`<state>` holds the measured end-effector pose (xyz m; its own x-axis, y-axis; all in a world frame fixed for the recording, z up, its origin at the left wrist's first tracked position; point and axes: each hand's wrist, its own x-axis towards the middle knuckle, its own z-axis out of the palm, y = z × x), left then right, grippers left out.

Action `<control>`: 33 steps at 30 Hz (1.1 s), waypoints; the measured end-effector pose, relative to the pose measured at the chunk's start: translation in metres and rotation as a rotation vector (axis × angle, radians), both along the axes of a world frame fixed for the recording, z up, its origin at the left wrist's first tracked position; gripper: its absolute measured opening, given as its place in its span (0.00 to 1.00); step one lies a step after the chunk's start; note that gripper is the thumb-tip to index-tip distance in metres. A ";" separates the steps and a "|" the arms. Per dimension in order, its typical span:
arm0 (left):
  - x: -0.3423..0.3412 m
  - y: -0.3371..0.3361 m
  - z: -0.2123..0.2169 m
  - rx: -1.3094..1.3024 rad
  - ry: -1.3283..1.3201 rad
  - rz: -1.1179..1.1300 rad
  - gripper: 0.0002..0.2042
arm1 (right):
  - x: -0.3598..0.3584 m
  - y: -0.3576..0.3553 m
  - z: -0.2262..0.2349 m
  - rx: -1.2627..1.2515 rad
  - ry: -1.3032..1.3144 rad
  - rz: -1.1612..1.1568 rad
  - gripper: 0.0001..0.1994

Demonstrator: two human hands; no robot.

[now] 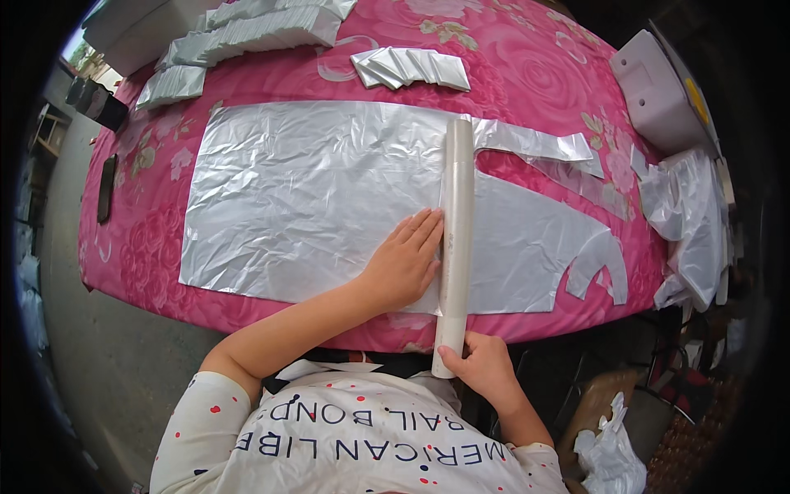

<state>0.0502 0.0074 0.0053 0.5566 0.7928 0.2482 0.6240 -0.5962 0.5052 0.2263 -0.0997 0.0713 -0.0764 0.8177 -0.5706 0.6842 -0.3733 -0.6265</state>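
Observation:
A thin silvery-white plastic apron [313, 189] lies spread on the table, wrinkled on its left part, with its neck and tie strips toward the right. Across it, from far to near, rests a long pale plastic tube [457, 222] whose near end sticks out past the table edge. My left hand [405, 253] lies flat on the apron, fingers stretched and together, fingertips against or right beside the tube's left side. At the near end, my right hand [485, 364] is closed round the tube, thumb on top.
A pink floral cloth [543, 58] covers the table. Folded silvery packets stand in rows [255, 37] at the far left, with a small fanned group [411, 67] farther right. A dark phone-like object [106, 189] lies left. At right are a white box [658, 90] and plastic bags [691, 222].

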 end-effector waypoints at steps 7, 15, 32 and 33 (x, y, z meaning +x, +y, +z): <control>0.006 -0.005 -0.006 0.083 0.220 0.015 0.29 | 0.014 0.037 -0.002 -0.072 0.009 0.189 0.26; 0.007 -0.005 -0.005 0.103 0.200 0.004 0.29 | 0.021 0.180 -0.011 -0.093 0.331 0.078 0.29; 0.004 -0.006 -0.003 0.064 0.188 0.004 0.30 | 0.104 0.277 -0.006 0.711 1.759 -0.831 0.11; 0.004 -0.006 -0.004 0.064 0.180 0.004 0.30 | 0.098 0.276 0.008 0.744 1.749 -0.757 0.12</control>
